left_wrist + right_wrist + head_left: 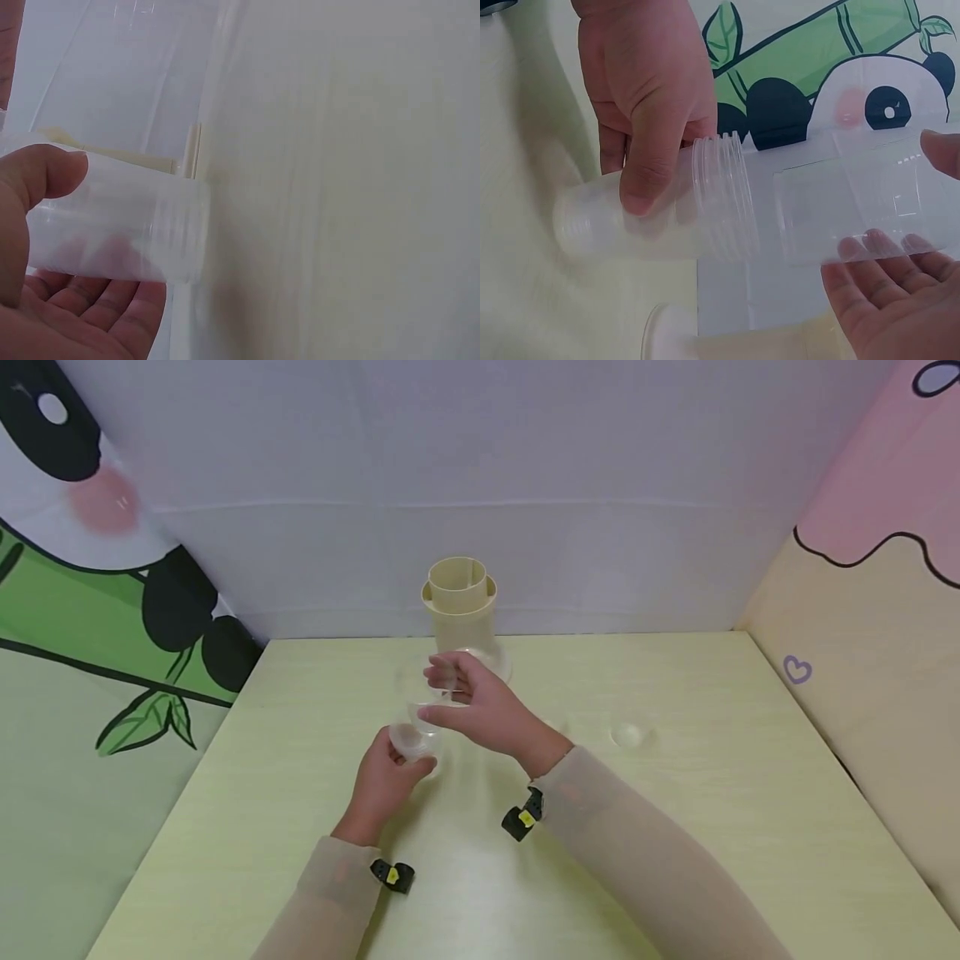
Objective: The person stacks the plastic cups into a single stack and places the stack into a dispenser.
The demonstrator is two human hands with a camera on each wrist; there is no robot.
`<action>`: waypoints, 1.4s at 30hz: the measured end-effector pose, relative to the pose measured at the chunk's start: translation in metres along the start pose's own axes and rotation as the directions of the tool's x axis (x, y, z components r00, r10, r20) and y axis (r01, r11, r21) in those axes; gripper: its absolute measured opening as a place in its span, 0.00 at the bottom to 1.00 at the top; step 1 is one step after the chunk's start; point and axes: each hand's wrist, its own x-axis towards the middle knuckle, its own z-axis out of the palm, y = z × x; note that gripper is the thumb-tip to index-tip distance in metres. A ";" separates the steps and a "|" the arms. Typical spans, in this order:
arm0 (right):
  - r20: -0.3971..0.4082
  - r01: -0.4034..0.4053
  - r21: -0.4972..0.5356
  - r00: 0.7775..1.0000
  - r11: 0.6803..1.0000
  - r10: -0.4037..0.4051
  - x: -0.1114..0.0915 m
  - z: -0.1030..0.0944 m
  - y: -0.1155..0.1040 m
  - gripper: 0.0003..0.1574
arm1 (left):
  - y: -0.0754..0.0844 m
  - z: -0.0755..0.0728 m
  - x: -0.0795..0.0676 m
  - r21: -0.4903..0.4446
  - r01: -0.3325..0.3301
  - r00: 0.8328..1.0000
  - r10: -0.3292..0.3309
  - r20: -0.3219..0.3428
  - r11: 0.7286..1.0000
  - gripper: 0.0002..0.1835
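Over pale table (247, 827), toward far edge, left hand (384, 785) curls round stacked translucent cups (667, 236); right hand (487, 710), thumb well apart from fingers, holds clear cup (832, 206) just above; cream cylinder (465, 631) stands at far edge, panda-print wall (67, 618) left, pink-topped wall (870, 602) right

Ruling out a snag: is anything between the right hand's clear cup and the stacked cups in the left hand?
Nothing visible. The right wrist view shows only a gap between the clear cup in the right hand and the cup stack in the left hand. The cream holder stands beyond.
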 end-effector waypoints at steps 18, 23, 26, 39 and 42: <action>-0.001 -0.064 -0.019 0.998 0.998 0.064 0.009 0.022 0.008 0.41 | 0.001 -0.003 -0.002 -0.018 -0.024 0.999 0.024 0.028 1.000 0.36; 0.012 -0.088 -0.020 0.996 0.996 0.088 0.008 0.025 0.014 0.42 | 0.003 -0.003 -0.003 -0.024 -0.016 0.999 0.017 0.035 1.000 0.35; 0.013 -0.092 -0.013 0.996 0.996 0.092 0.007 0.027 0.018 0.43 | 0.003 -0.004 -0.003 -0.038 -0.019 0.999 0.020 0.039 0.999 0.35; -0.015 -0.115 -0.078 0.993 0.990 0.114 0.004 0.027 0.022 0.44 | 0.003 -0.002 -0.003 -0.031 -0.025 0.999 0.026 0.020 0.999 0.34; -0.020 -0.133 -0.107 0.991 0.985 0.132 0.004 0.028 0.023 0.45 | 0.002 -0.003 -0.003 -0.028 -0.029 0.999 0.029 0.021 0.999 0.33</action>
